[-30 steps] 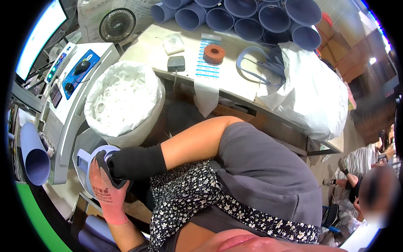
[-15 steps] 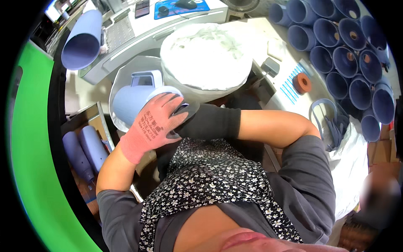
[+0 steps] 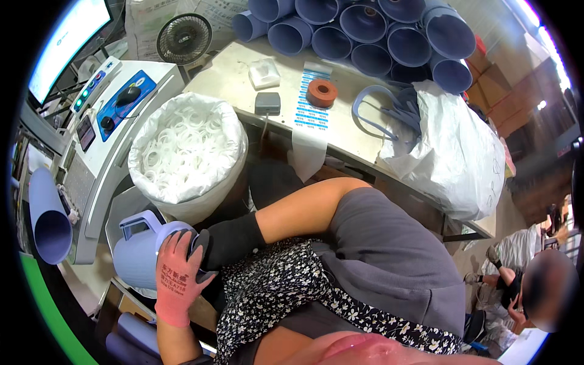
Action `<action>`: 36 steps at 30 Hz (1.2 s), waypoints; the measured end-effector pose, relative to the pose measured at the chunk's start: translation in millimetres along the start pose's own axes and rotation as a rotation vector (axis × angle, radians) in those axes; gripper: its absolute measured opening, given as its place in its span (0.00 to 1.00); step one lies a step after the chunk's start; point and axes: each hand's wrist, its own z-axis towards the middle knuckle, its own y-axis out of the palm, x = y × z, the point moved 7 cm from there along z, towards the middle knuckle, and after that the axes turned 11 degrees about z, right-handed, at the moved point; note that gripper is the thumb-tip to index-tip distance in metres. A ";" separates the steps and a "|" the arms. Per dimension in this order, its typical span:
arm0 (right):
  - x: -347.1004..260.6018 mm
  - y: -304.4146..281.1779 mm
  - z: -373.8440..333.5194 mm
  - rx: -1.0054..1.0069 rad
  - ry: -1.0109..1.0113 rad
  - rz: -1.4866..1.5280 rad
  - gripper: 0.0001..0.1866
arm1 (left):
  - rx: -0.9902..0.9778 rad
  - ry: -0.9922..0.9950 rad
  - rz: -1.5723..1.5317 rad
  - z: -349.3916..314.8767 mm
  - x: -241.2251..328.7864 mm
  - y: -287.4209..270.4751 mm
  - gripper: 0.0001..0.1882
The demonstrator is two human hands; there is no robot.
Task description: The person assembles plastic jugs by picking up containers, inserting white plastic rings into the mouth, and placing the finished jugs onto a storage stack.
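Steadying the lavender handled jug (image 3: 131, 258) looks like the left hand's part here: the pink-gloved left hand (image 3: 179, 274) lies over the jug's near end, its fingers slightly apart and its thumb standing away, though how firmly it grips cannot be told. The dark-gloved right hand (image 3: 204, 248) meets the same end from the other side, mostly hidden behind the left, so whether it pinches anything cannot be told either. The jug lies tilted, handle upward, at a pale tub (image 3: 129, 199) whose edge shows behind it. Done well, this probably calls for even pressure around the rim, so that the jug neither rolls nor bends out of round, with the wrists kept low enough to leave the rim in sight.

Just beyond stands a white-lined bin (image 3: 194, 211), heaped with translucent rings (image 3: 185, 143). On the table (image 3: 225, 67), lavender tapered cups (image 3: 364, 24) are stacked on their sides, hollow ends facing the person. A white plastic bag (image 3: 456, 164) slumps at the table's edge, lavender handle-like loops (image 3: 404, 109) beside its mouth.
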 end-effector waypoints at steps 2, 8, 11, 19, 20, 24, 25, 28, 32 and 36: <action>8.6 7.8 11.7 0.033 0.029 -0.004 0.04 | 0.018 -0.046 -0.087 -13.0 -13.7 -3.6 0.35; -11.4 -19.7 78.7 0.159 0.158 -0.144 0.08 | 0.473 -0.891 0.292 -143.0 -230.4 10.8 0.31; -41.4 -43.7 73.6 0.219 0.163 -0.139 0.10 | 0.270 -1.172 -0.444 -223.7 -300.3 96.0 0.29; 21.6 -182.8 -223.5 0.604 0.733 -0.258 0.17 | 0.513 -1.243 -0.742 -210.1 -229.4 77.3 0.22; 29.0 -206.0 -263.5 0.652 0.810 -0.334 0.18 | 0.543 -1.285 -0.809 -209.1 -225.9 76.2 0.22; 31.4 -269.3 -338.6 0.719 1.026 -0.698 0.20 | 0.689 -1.339 -0.904 -206.9 -222.2 64.9 0.22; 35.6 -270.3 -344.9 0.702 1.053 -0.717 0.21 | 0.717 -1.325 -0.887 -206.4 -224.8 59.7 0.22; 46.9 -269.2 -357.7 0.685 1.136 -0.700 0.25 | 0.723 -1.227 -0.869 -194.8 -229.2 38.6 0.20; 48.2 -270.3 -341.2 0.626 1.162 -0.668 0.27 | 0.733 -1.174 -0.777 -164.6 -223.3 28.8 0.18; 60.7 -244.0 -329.8 0.338 1.022 -0.867 0.30 | 0.692 -1.218 -0.879 -168.5 -223.7 34.0 0.20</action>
